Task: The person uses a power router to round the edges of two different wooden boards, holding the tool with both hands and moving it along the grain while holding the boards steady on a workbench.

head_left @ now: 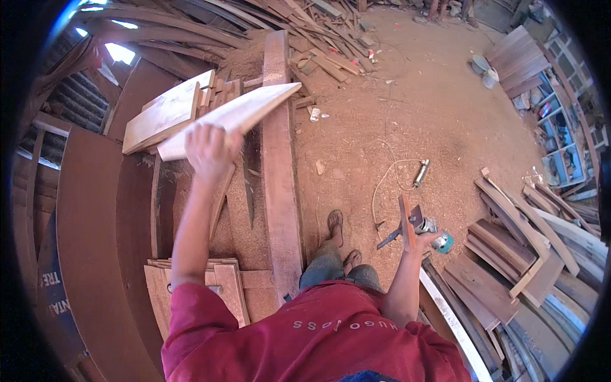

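My left hand is closed over the near edge of a pale wooden board. The board is tilted, its pointed end reaching over the long reddish bench beam. Out to the right, my right hand grips a trim router with a silver body and a teal end. A reddish wood strip and a dark base plate stand at the router's working end. Part of the router is hidden by my fingers. Beside the left hand, more pale boards lie stacked.
Another corded power tool lies on the sawdust-covered floor. Stacked planks fill the right side near my right arm. Brown panels stand at the left. Flat boards lie by my left elbow. Scrap wood is heaped at the back.
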The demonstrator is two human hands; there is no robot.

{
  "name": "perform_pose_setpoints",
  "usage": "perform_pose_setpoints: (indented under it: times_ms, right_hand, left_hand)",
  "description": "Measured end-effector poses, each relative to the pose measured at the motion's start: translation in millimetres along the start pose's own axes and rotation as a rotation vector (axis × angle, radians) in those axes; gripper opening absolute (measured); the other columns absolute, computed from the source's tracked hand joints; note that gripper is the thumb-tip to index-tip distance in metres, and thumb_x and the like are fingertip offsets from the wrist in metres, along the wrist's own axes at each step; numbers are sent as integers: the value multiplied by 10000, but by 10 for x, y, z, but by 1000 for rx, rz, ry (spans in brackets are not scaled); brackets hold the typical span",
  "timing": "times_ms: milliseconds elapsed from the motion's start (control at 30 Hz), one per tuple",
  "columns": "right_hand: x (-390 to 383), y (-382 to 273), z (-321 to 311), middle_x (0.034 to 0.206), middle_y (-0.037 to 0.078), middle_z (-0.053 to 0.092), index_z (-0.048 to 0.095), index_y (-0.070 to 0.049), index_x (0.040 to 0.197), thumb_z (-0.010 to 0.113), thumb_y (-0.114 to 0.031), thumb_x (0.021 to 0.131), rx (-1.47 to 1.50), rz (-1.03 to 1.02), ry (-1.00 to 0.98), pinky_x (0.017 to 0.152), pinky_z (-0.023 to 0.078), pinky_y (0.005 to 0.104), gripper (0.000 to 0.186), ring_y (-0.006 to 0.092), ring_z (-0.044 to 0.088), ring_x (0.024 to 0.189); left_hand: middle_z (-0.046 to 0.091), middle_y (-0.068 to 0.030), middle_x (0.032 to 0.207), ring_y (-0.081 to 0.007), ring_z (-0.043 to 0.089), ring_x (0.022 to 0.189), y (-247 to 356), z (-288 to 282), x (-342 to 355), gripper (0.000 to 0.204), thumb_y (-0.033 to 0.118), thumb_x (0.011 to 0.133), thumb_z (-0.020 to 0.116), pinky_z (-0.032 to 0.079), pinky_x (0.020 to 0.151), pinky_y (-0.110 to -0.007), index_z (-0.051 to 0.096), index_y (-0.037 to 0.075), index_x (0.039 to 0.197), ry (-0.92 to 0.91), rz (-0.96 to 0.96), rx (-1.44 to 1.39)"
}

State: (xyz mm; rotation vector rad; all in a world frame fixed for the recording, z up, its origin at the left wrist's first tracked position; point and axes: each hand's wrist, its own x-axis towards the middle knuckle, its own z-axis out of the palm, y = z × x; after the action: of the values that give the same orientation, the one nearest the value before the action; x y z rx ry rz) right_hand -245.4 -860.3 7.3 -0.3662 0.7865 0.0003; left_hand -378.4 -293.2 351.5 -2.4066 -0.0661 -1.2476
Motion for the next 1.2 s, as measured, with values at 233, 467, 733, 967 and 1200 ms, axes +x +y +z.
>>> perform_pose_setpoints:
  times_ms: [233, 467, 733, 967, 1200]
  right_hand:
    - [-1048, -87, 380, 1532, 371, 362, 358, 92, 1493, 531, -785, 822, 268, 213, -52, 1181, 333, 697, 1117, 580, 363, 1406]
    - [-1146, 55, 480, 1596, 377, 267, 269, 77, 1563, 531, -796, 811, 367, 281, -96, 1219, 275, 685, 1181, 562, 302, 1461]
    - [-948, 344, 488, 1469, 334, 442, 450, 58, 1398, 612, -541, 806, 76, 170, -136, 1178, 374, 633, 858, 521, 416, 1385]
    - [-550, 1083, 550, 981, 66, 677, 610, -118, 1144, 608, -514, 940, -543, -342, 75, 745, 594, 438, 446, 270, 693, 843]
    - [-523, 2116, 622, 1037, 79, 656, 576, -65, 1208, 722, -288, 945, -947, -546, -116, 820, 552, 375, 375, 198, 658, 903]
  left_hand:
    - [362, -225, 1617, -475, 305, 1506, 1398, -344, -1677, 527, 253, 992, 586, 256, 1209, -669, 496, 68, 1477, -934, 205, -332]
    - [279, -299, 1632, -520, 240, 1519, 2258, 337, -2792, 606, 280, 865, 711, 256, 1061, -848, 537, 41, 1395, -943, 97, -364]
    - [330, -264, 1627, -498, 288, 1512, 1923, 1039, -2761, 416, 200, 924, 601, 257, 1041, -865, 605, 98, 1328, -891, 19, -429]
    - [296, -238, 1645, -432, 253, 1537, 2057, 583, -3315, 655, 170, 864, 680, 227, 1207, -681, 511, 108, 1494, -1017, 60, -656]
    - [419, -258, 1551, -440, 379, 1461, 1220, 1553, -3237, 514, 242, 999, 591, 314, 1180, -595, 470, 42, 1456, -768, -725, -490]
